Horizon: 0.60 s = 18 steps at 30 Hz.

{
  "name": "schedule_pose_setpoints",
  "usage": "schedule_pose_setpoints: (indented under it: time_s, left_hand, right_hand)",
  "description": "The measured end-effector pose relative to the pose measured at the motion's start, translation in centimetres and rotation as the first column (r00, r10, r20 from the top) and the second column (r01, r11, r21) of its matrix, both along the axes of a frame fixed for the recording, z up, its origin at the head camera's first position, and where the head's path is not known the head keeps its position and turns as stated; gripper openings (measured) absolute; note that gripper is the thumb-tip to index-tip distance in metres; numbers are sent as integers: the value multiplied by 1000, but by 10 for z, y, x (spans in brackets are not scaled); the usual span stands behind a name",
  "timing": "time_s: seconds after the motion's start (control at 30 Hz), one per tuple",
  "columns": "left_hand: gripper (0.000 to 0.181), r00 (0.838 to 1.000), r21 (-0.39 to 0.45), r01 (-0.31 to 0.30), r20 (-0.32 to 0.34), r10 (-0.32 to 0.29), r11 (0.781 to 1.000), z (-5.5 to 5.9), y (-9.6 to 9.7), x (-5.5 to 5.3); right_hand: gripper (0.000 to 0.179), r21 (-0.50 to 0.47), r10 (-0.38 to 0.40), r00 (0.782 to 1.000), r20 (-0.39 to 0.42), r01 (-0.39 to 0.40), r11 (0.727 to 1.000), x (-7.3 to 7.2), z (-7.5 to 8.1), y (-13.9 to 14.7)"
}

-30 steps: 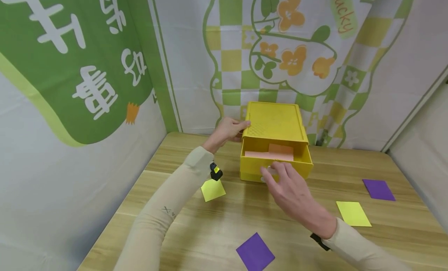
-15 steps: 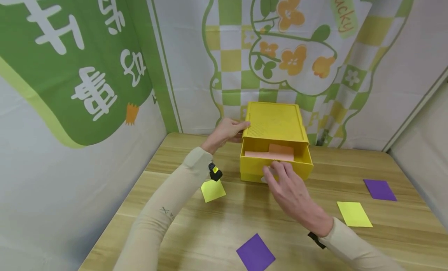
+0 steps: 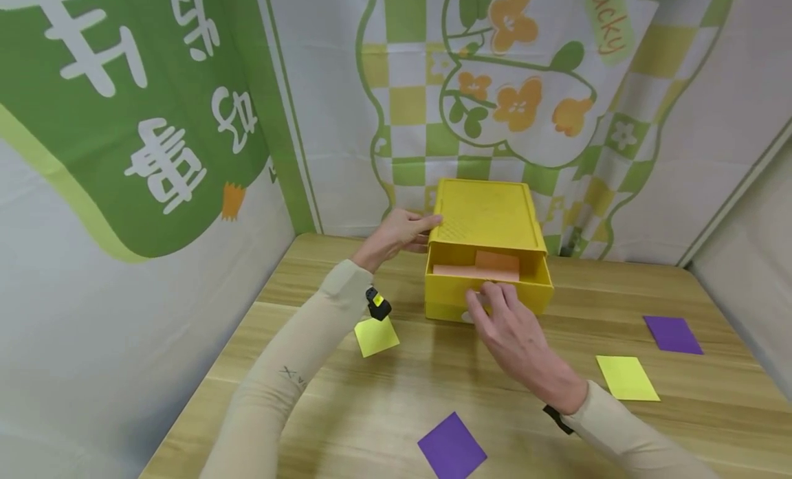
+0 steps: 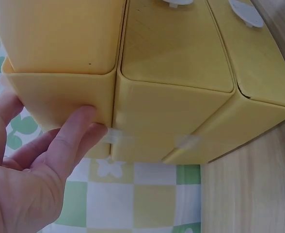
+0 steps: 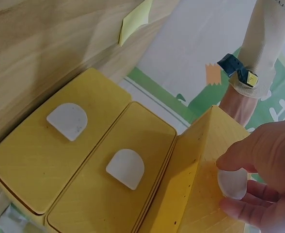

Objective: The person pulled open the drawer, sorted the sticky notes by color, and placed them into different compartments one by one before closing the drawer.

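A yellow drawer unit point(image 3: 485, 214) stands at the back of the wooden table point(image 3: 346, 410). Its top drawer point(image 3: 442, 290) is pulled partly out, and pink paper point(image 3: 498, 261) shows inside. My left hand point(image 3: 396, 235) steadies the unit's left side, thumb on the top edge; in the left wrist view its fingers point(image 4: 74, 128) lie fairly straight against the side wall. At the drawer front, my right hand point(image 3: 513, 335) pinches the white knob point(image 5: 233, 183) between thumb and fingers. Two lower drawers, each with a white knob point(image 5: 125, 169), are closed.
A yellow square note point(image 3: 376, 337) lies near my left forearm, a purple one point(image 3: 452, 448) at the front. To the right lie another yellow note point(image 3: 628, 378) and a purple note point(image 3: 673, 335). A patterned curtain point(image 3: 408, 108) hangs right behind the unit.
My right fingers and thumb have drawn slightly closer in around the knob, covering it more in the head view. The drawer and my left hand look almost unmoved.
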<state>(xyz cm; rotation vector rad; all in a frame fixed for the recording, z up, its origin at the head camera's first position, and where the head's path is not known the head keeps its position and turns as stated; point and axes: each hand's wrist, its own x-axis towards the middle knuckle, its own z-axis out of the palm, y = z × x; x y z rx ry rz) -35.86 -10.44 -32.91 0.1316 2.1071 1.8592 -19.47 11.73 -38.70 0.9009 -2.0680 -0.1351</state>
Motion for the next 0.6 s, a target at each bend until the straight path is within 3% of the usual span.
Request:
schedule_pose_setpoints:
  time_s: [0.2, 0.6]
  left_hand:
    - [46, 1000, 22, 3, 13, -3, 1000, 0, -2, 1]
    - [44, 1000, -27, 23, -11, -24, 999, 4, -2, 4]
  right_hand:
    - [23, -10, 11, 1000, -21, -11, 1000, -5, 2, 0]
    - [20, 33, 10, 1000, -9, -9, 999, -24, 7, 3]
